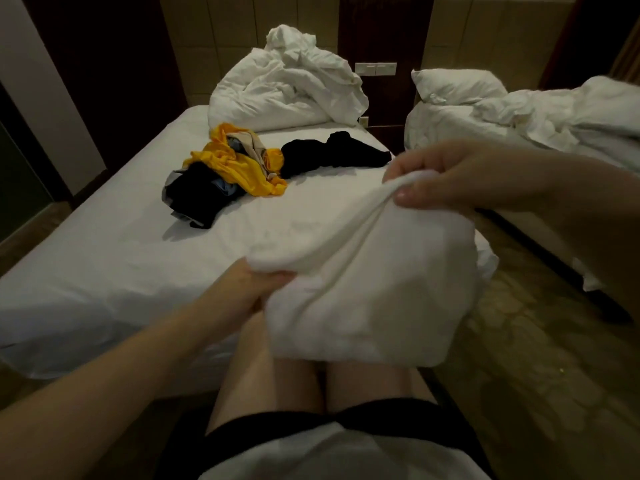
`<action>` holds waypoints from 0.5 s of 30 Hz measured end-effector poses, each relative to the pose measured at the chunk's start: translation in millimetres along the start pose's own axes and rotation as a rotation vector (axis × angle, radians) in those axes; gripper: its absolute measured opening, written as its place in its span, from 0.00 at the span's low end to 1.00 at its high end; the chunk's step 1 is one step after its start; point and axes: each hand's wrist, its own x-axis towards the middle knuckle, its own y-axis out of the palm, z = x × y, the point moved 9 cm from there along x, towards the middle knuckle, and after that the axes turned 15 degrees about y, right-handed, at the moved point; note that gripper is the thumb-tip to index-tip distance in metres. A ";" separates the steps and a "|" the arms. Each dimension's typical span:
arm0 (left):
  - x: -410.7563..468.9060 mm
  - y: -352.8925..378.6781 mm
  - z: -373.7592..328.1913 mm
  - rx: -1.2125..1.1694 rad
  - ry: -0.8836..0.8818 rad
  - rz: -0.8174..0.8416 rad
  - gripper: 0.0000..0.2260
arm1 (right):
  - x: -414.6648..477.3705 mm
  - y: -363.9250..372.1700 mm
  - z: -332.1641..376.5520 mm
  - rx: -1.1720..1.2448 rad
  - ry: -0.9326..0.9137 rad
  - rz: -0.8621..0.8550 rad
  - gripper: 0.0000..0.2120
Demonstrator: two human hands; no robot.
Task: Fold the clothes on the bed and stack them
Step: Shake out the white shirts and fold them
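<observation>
The person stands at the near end of the bed with a white cloth held up between both hands, over the bed's near right corner and their own knees. The right hand is raised, its thumb and fingers pinching a bunched ridge of the cloth's upper edge. The left hand is lower and grips the near left edge; its fingertips are buried in the fabric, so I cannot tell how they lie.

Farther up the mattress sits a heap of clothes, yellow and dark pieces tangled together. A black garment lies just to its right. A crumpled duvet fills the far end, and a second bed stands to the right. I see no folded stack anywhere.

To my eye the risks are plain. The cloth is gathered rather than spread, so a fold made from this hold would likely trap creases and come out lopsided. Much of it hangs past the bed's edge, so if the pinch slips, it could drop to the floor. White on a white sheet also makes the hems hard to line up in this dim light.
</observation>
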 end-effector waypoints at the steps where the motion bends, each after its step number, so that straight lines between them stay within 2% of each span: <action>1: 14.2 -4.2 -7.6 -0.039 0.023 -0.015 0.33 | 8.1 -15.2 4.4 0.028 0.001 -0.054 0.13; 5: 67.0 -18.2 -26.8 -0.149 -0.006 -0.070 0.17 | 38.6 -64.9 13.1 0.090 0.032 -0.195 0.17; 9: 82.7 -12.5 -27.8 -0.383 -0.056 0.051 0.24 | 54.6 -85.4 12.6 0.130 0.026 -0.233 0.15; 12: 81.8 0.3 -23.6 -0.550 -0.085 0.200 0.16 | 54.3 -83.6 12.2 0.191 -0.046 -0.203 0.11; 14: 80.4 -7.9 -22.3 -0.557 0.026 0.147 0.19 | 49.5 -78.4 15.5 0.237 -0.104 -0.153 0.08; 15: 76.6 -4.3 -20.3 -0.611 0.017 0.168 0.20 | 45.5 -76.0 18.5 0.256 -0.129 -0.131 0.07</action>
